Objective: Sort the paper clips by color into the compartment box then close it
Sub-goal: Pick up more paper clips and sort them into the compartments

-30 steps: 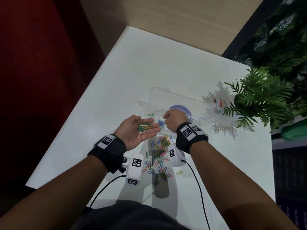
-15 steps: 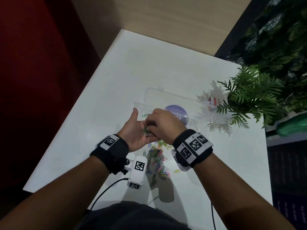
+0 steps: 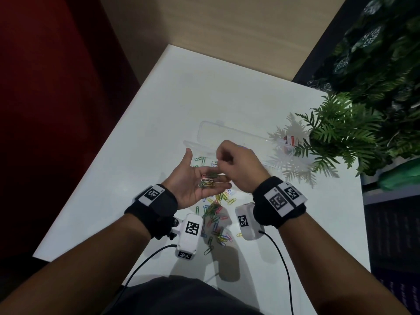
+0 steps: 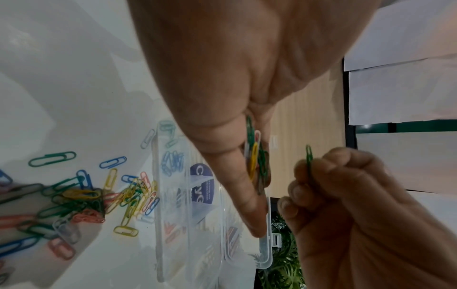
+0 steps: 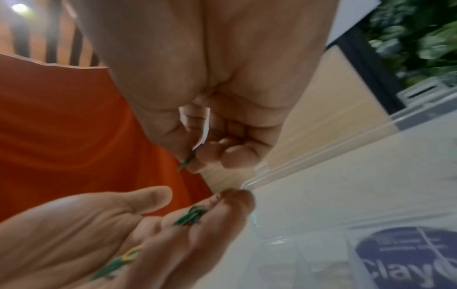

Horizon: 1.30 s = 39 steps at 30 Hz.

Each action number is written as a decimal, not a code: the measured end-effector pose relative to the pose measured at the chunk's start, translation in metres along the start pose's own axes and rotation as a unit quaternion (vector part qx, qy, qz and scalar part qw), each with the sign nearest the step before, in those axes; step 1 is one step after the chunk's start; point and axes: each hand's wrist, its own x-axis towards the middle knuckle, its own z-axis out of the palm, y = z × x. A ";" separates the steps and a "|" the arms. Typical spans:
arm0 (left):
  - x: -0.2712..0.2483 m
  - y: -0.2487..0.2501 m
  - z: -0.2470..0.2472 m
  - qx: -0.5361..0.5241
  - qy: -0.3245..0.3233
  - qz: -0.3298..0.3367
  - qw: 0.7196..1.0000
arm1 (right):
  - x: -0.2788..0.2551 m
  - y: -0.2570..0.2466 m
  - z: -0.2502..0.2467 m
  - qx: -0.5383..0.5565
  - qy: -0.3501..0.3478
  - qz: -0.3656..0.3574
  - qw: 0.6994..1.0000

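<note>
The right hand (image 3: 236,165) is pinching one green clip (image 4: 308,156) between thumb and fingertip, with the other fingers curled in. It is holding the clip up by one end, probably so it can drop it neatly into one small space.

The left hand (image 3: 195,181) is lying flat with the palm up and the fingers loosely together, like a little plate. A small bunch of clips (image 3: 208,181), green, yellow and pink, is sitting on the fingers. This is likely so the other hand can pick out one color at a time without reaching down.

Just past both hands, the clear compartment box (image 3: 229,135) is lying on the white table (image 3: 204,92) with its lid open. Blue clips (image 4: 173,161) are already sitting in one compartment, and a few green ones in another.

Under the wrists, a mixed pile of clips (image 3: 216,220) is waiting on the table, so a lot of sorting is left. A leafy plant (image 3: 341,135) is standing near the far end of the box.
</note>
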 end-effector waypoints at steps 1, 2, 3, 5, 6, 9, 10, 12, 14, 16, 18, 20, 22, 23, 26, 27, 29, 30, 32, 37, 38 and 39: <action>0.000 0.000 0.000 -0.004 -0.002 -0.002 1.000 | 0.000 0.003 -0.002 -0.002 0.008 0.005 1.000; 0.001 0.000 -0.001 -0.006 -0.002 -0.001 1.000 | 0.000 0.006 -0.003 -0.025 0.006 0.003 1.000; 0.001 0.000 -0.001 -0.006 0.000 0.002 1.000 | -0.001 0.008 -0.002 -0.057 -0.002 0.000 0.998; 0.002 0.000 -0.001 -0.005 0.005 0.005 1.000 | -0.003 0.010 0.001 -0.095 -0.019 0.001 0.995; 0.003 0.000 0.000 -0.005 0.005 0.006 1.000 | -0.004 0.010 0.003 -0.105 -0.027 0.004 0.994; 0.003 0.000 0.000 -0.008 0.004 0.009 1.000 | -0.009 0.006 0.011 -0.149 -0.040 0.009 0.988; 0.003 0.000 0.000 -0.009 0.005 0.009 1.000 | -0.009 0.004 0.013 -0.162 -0.037 0.012 0.986; 0.003 0.000 0.002 -0.012 0.004 0.008 1.000 | -0.010 0.001 0.017 -0.186 -0.030 0.012 0.982; 0.002 0.000 0.003 -0.014 0.002 0.008 1.000 | -0.009 0.000 0.020 -0.194 -0.035 0.015 0.980; 0.001 0.001 0.002 -0.014 0.008 0.009 1.000 | -0.007 0.001 0.022 -0.179 -0.042 0.026 0.983; 0.002 0.001 0.000 -0.010 0.014 0.009 1.000 | -0.005 0.001 0.023 -0.153 -0.041 0.031 0.987; 0.003 0.001 -0.002 -0.006 0.018 0.008 1.000 | -0.003 0.003 0.023 -0.117 -0.034 0.034 0.992; 0.003 0.002 -0.006 -0.005 0.020 0.007 1.000 | 0.001 0.005 0.022 -0.072 -0.030 0.046 0.996; 0.003 0.002 -0.008 -0.006 0.020 0.007 1.000 | 0.002 0.006 0.021 -0.044 -0.028 0.056 0.997; 0.002 0.004 -0.013 -0.012 0.020 0.009 1.000 | 0.010 0.011 0.020 0.018 -0.017 0.080 0.996; 0.001 0.005 -0.016 -0.012 0.025 0.010 1.000 | 0.015 0.013 0.021 0.019 -0.011 0.084 0.996; -0.001 0.007 -0.022 -0.019 0.044 0.013 0.999 | 0.026 0.017 0.023 0.018 -0.003 0.097 0.995; -0.002 0.007 -0.026 -0.025 0.054 0.013 0.998 | 0.033 0.019 0.026 0.016 -0.001 0.107 0.994; -0.004 0.007 -0.033 -0.034 0.068 0.014 0.997 | 0.049 0.020 0.032 0.001 -0.004 0.125 0.992; -0.008 0.009 -0.049 -0.059 0.093 0.024 0.994 | 0.081 0.018 0.054 -0.054 -0.036 0.147 0.987; -0.009 0.010 -0.051 -0.061 0.094 0.027 0.993 | 0.085 0.018 0.058 -0.067 -0.045 0.151 0.985; -0.009 0.011 -0.052 -0.062 0.093 0.029 0.993 | 0.088 0.019 0.060 -0.079 -0.052 0.154 0.984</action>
